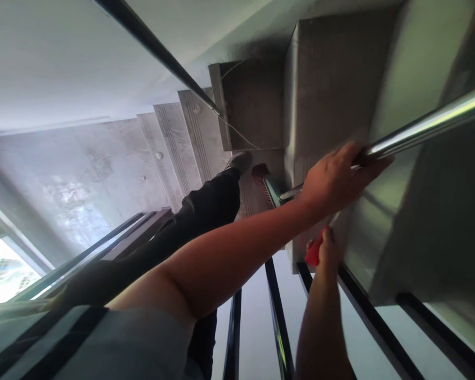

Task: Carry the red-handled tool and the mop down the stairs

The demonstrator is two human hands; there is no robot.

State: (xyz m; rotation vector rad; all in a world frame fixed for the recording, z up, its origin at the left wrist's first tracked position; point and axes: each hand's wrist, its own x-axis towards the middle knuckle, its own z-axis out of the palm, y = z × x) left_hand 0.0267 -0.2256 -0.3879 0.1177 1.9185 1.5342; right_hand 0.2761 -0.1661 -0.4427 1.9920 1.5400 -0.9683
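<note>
My left hand is closed around a shiny metal pole running in from the right edge. The pole lines up with a green broom head with dark red bristles, low on a step. Below it, my right hand is closed on a small red object; its kind does not show clearly, and a thin rod rises beside the fingers. Left of the broom head, my shoe rests on the stairs. A dark, square-sided piece like a dustpan, with thin wires, sits just above the shoe.
Grooved concrete steps lead left to a landing by a bright window. Higher steps rise to the right. A dark pole slants in from the top. Black railing bars stand along the lower side.
</note>
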